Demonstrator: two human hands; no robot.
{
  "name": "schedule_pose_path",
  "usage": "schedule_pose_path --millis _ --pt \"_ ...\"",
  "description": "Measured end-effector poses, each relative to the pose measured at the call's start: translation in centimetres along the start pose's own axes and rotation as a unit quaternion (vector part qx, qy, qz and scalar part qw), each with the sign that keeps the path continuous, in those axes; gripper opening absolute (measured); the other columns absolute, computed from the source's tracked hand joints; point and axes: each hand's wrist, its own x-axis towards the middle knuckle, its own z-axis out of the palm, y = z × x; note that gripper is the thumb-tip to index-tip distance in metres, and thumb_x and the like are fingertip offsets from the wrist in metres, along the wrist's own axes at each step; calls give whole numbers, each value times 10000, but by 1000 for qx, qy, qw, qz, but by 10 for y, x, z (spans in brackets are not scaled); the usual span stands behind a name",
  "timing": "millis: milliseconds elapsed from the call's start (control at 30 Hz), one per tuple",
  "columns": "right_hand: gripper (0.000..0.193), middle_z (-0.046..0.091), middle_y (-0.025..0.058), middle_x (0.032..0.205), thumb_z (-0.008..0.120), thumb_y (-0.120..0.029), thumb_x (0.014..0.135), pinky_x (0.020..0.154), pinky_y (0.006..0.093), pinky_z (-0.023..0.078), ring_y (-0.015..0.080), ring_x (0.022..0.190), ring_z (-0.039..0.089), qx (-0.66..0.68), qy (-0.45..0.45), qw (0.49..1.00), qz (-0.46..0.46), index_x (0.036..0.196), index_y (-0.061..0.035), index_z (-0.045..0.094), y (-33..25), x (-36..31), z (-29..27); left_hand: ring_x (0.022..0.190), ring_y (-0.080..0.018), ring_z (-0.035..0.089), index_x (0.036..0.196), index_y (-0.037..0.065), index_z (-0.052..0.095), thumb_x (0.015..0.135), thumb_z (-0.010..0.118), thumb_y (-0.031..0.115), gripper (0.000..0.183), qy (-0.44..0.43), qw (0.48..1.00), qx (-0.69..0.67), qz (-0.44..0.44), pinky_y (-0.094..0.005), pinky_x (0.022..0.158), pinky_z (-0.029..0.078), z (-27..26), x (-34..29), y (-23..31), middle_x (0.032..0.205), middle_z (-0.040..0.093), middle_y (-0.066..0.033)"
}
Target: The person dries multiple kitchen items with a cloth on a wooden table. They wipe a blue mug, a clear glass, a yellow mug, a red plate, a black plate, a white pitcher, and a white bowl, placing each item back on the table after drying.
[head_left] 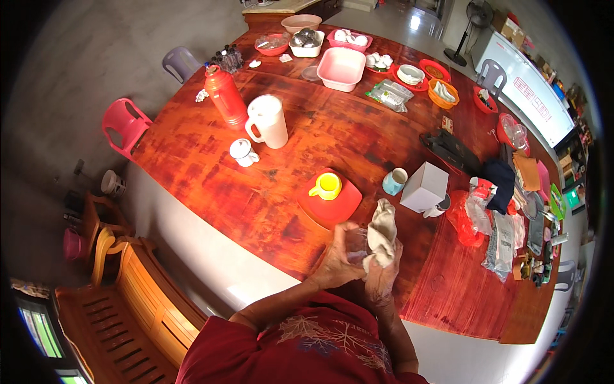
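The reddish surface (192, 147) fills the middle of the frame. Left of upper centre stand a flask (227, 96) and, just beside it, a jug (268, 125). Near centre lies a plate (334, 210), with a box (425, 187) to its right. At lower centre, the left hand (338, 264) curls around a clear vessel (356, 243); the right hand (385, 274) grips a bunched cloth (382, 233). A cup (329, 187) sits on the plate.
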Motion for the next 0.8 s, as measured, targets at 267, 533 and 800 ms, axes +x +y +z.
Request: schedule_pose_path --millis 267,533,800 --pt "262 605 45 947 453 -186 952 738 269 455 115 827 548 277 -217 917 185 1101 1 560 -21 54 -52 1144 -280 494 1281 80 393 700 752 57 683 -221 872 390 197 -374 944 424 3 -1 49 1197 456 -150" --pt "246 615 20 928 488 -208 962 679 226 460 72 784 547 335 -34 913 229 1093 -18 572 -5 40 -36 1204 -291 406 1416 79 249 638 789 83 947 -86 886 436 133 -351 1025 353 9 3 31 1278 403 -157" --pt "362 550 178 1052 560 -226 831 820 466 386 348 988 523 -117 -4 993 -26 1131 -26 530 -29 1 -23 1159 -326 490 1339 40 267 576 855 306 999 -106 950 295 -5 -391 979 402 -27 -4 -17 1231 471 -210"
